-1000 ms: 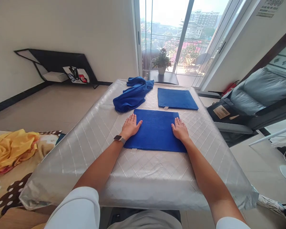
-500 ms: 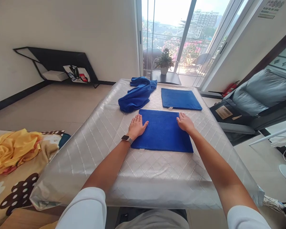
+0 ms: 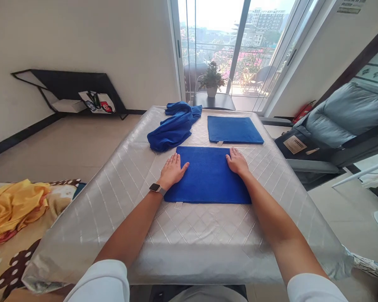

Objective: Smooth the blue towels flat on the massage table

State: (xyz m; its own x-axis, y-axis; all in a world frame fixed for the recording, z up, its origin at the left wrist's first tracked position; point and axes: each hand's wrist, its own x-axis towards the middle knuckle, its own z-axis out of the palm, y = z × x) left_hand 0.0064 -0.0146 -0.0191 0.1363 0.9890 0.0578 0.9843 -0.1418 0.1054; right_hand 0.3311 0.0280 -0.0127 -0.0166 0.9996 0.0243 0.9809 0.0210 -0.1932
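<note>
A blue cloth [image 3: 208, 178] lies flat as a rectangle in front of me, with a small white tag at its near left edge. My left hand [image 3: 172, 170] rests on its left edge, fingers stretched out and thumb apart. On the far right corner lies my right hand [image 3: 237, 160], also flat with extended fingers. Behind, to the right, a second flat blue cloth [image 3: 234, 129] shows a white tag along its near edge. A crumpled blue cloth [image 3: 174, 128] sits at the far left of the table.
A silvery quilted cover [image 3: 195, 235] drapes the table. Beyond it a potted plant [image 3: 212, 79] stands on a chair by the glass door. At right is a grey recliner [image 3: 343, 113]; at left, a yellow cloth [image 3: 17, 205] lies on patterned bedding.
The camera view has shifted slightly, so the table scene sits a little further left. Both hands stay flat on the near blue cloth, in about the same places.
</note>
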